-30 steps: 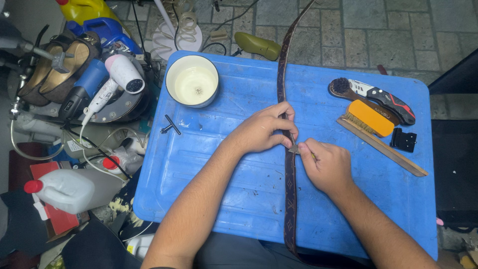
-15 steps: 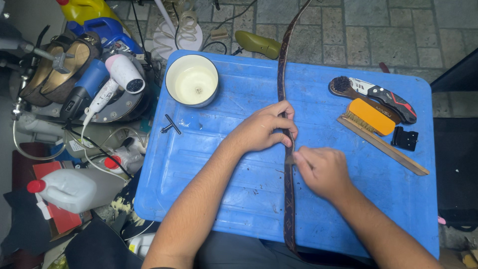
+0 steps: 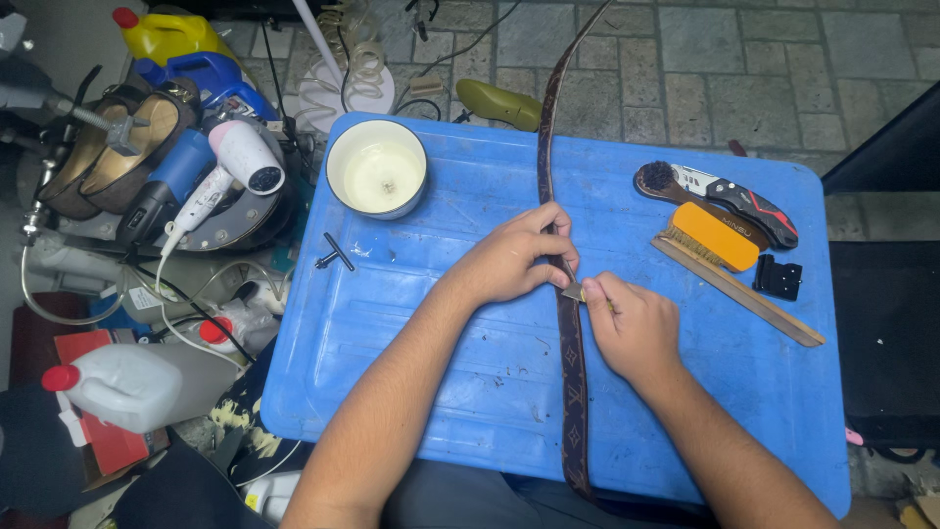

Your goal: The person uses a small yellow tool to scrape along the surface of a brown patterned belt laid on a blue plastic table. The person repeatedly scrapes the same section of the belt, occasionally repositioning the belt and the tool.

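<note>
A long dark brown patterned belt runs from the far edge to the near edge of a blue plastic tabletop. My left hand pinches the belt near its middle and presses it to the surface. Right beside it, my right hand grips a small thin metal tool whose tip touches the belt's edge. The tool's handle is hidden in my fist.
A white bowl stands at the far left of the tabletop, a small black key-like piece near it. On the right lie a folding knife, a brush with an orange pad, a wooden stick and a black clip. Left floor: hair dryer, jugs, shoes.
My right hand has shifted slightly with the tool along the belt's edge. My left hand stays pressed on the belt.
</note>
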